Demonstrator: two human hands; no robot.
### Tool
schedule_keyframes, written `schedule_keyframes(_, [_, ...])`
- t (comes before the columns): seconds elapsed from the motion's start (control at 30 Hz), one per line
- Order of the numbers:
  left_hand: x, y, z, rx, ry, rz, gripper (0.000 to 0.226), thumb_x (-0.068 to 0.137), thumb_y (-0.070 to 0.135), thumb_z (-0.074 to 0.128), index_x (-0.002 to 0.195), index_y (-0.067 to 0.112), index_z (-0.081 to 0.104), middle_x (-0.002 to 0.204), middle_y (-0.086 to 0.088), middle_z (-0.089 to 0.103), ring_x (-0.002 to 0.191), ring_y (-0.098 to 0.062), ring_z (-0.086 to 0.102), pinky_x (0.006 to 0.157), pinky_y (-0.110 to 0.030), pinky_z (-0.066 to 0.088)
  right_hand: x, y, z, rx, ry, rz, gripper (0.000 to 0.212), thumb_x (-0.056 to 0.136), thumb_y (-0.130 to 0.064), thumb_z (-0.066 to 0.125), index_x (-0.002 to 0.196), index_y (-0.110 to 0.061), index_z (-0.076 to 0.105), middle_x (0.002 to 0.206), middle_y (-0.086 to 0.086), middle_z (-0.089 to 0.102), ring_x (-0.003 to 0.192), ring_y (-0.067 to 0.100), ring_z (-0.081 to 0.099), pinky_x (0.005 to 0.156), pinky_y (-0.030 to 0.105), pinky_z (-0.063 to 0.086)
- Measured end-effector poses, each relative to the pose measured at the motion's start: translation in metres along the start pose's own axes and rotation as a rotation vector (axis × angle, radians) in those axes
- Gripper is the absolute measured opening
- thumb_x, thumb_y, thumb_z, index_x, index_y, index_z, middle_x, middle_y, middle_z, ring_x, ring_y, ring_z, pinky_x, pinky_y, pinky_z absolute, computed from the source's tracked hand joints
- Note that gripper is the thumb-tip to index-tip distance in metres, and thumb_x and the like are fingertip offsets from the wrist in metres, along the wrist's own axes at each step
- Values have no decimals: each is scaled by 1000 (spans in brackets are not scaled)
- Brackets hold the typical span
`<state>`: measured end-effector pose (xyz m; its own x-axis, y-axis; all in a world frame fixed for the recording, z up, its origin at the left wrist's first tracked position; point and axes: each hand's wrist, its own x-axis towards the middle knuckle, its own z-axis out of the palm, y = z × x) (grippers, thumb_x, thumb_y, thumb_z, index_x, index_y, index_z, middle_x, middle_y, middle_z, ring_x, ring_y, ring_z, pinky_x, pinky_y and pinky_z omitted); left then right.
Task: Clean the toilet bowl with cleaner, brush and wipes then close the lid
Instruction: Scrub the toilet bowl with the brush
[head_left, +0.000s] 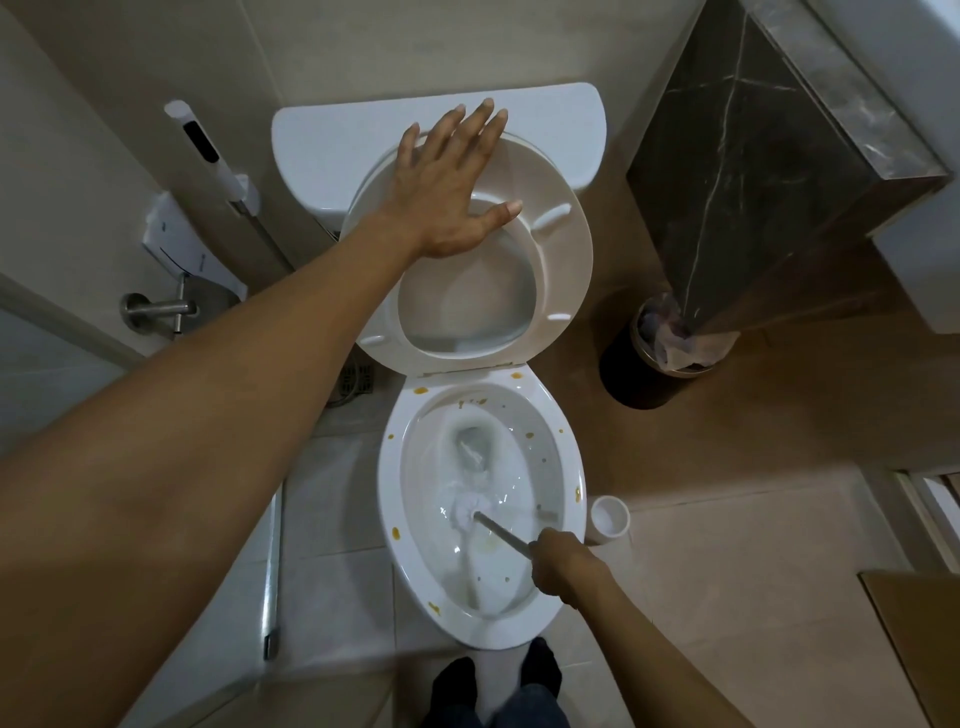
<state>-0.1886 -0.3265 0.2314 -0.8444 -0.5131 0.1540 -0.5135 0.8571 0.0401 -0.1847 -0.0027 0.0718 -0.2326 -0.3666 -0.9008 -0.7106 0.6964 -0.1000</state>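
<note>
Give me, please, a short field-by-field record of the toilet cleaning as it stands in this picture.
left hand: flat, fingers spread, pressing the raised seat
right hand: grips the brush handle
brush head: inside the bowl, at the water
rim stains: orange spots remain
brush holder: on the floor right of the bowl
lid: up

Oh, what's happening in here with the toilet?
A person is scrubbing the toilet bowl. Their right hand grips the handle of a brush whose white head is down in the foamy water. Their left hand rests flat, fingers spread, on the raised seat, holding it up against the tank. Yellowish spots still dot the rim, and the lid is not closed yet.
</note>
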Motion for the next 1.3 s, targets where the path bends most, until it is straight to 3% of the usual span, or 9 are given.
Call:
schedule_keyframes(0.17, [0,-1,2,7,14,-2,84,87,69,24,152,23,-2,160,2,-3,147,-22,-1,115,-53,2,-24,18,-18,-116,-47,-3,33,97,-14,45,127,-6,54,98,5,49,54,10,35,48,23,32])
schedule_keyframes(0.33, [0,0,2,10,19,-5,84,86,69,23,152,23,-1,160,2,-2,147,-23,0,115,-53,2,-23,12,-22,-148,-141,3,38,95,-9,44,132,-7,53,98,6,53,56,12,40,52,21,36])
schedule_keyframes(0.43, [0,0,2,5,18,-6,84,86,69,22,153,23,-1,160,2,-2,147,-22,0,115,-52,2,-18,-3,-12,-105,-49,-27,34,96,-11,45,128,-3,53,84,4,50,70,16,52,62,24,43])
schedule_keyframes(0.57, [0,0,1,5,11,-10,85,85,70,22,152,24,-1,160,2,-2,147,-22,0,115,-52,1,-19,-7,-5,-139,-64,-49,36,95,-7,43,130,-4,51,107,5,54,98,22,59,73,25,45])
schedule_keyframes(0.77, [1,0,3,12,16,-13,85,85,70,22,152,24,-1,160,2,-2,147,-23,1,115,-53,1,-34,-1,-31,-202,-158,14,36,96,-5,41,131,-1,50,79,4,46,57,13,38,52,19,33])
schedule_keyframes(0.83, [1,-1,3,13,16,-9,85,86,70,22,153,24,-2,160,2,-2,147,-23,1,115,-53,1,-27,-1,-27,-255,-154,-10,34,96,-6,43,129,-1,51,89,5,54,60,15,43,53,20,36])
schedule_keyframes(0.9, [1,-1,3,16,18,-6,84,86,70,22,153,24,-2,160,2,-2,147,-23,1,115,-53,2,-21,-1,-21,-206,-79,-6,33,95,-10,48,128,-2,50,116,10,59,82,20,58,60,24,43])
schedule_keyframes(1.0, [1,-2,3,9,10,-7,84,87,69,23,152,24,-2,160,2,-2,147,-23,1,115,-53,2,-12,1,-11,-108,-21,-2,34,95,-9,47,129,-5,49,127,11,55,106,25,60,74,28,48])
schedule_keyframes(1.3, [1,0,2,-5,6,-12,85,86,70,22,153,24,-2,161,2,-1,147,-24,2,115,-53,3,-33,27,-49,-245,-155,47,40,98,-9,43,137,-8,50,106,3,50,55,12,39,51,20,34])
